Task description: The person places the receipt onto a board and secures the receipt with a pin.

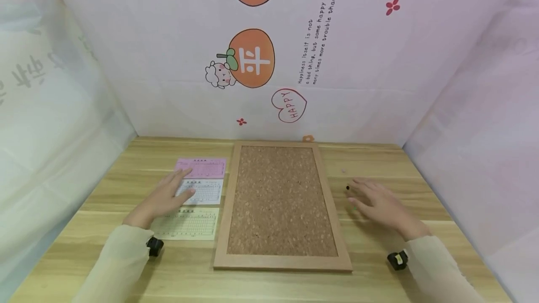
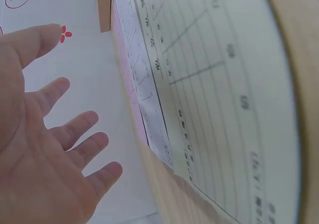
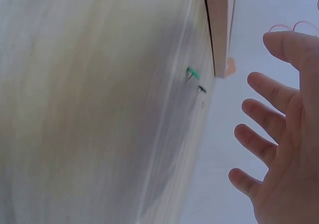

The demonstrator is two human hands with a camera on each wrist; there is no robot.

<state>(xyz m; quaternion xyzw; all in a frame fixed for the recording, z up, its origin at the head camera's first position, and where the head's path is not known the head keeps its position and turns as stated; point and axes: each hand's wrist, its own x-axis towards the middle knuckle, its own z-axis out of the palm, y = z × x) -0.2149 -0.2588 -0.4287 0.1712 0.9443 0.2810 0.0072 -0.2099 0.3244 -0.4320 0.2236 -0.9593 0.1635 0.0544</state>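
Observation:
A wood-framed cork board (image 1: 282, 200) lies in the middle of the table. To its left a pink printed slip (image 1: 210, 169), a white slip (image 1: 208, 191) and a pale green slip (image 1: 185, 226) form a column. My left hand (image 1: 162, 198) hovers over the slips with spread fingers, holding nothing; the left wrist view shows its palm. Right of the board, my right hand (image 1: 381, 207) is held above the table, fingers apart and nothing in them. Near its fingertips are a black thumbtack (image 1: 347, 187), a green thumbtack (image 3: 193, 73) and a small pale piece (image 1: 343, 170), likely another tack.
The wood-grain table (image 1: 278, 286) runs back to a printed white cloth (image 1: 349, 111) hanging behind it. More cloth hangs at the left and right sides. The board's raised frame (image 1: 282, 262) reaches almost to the back edge. Each wrist carries a small black camera (image 1: 155, 246).

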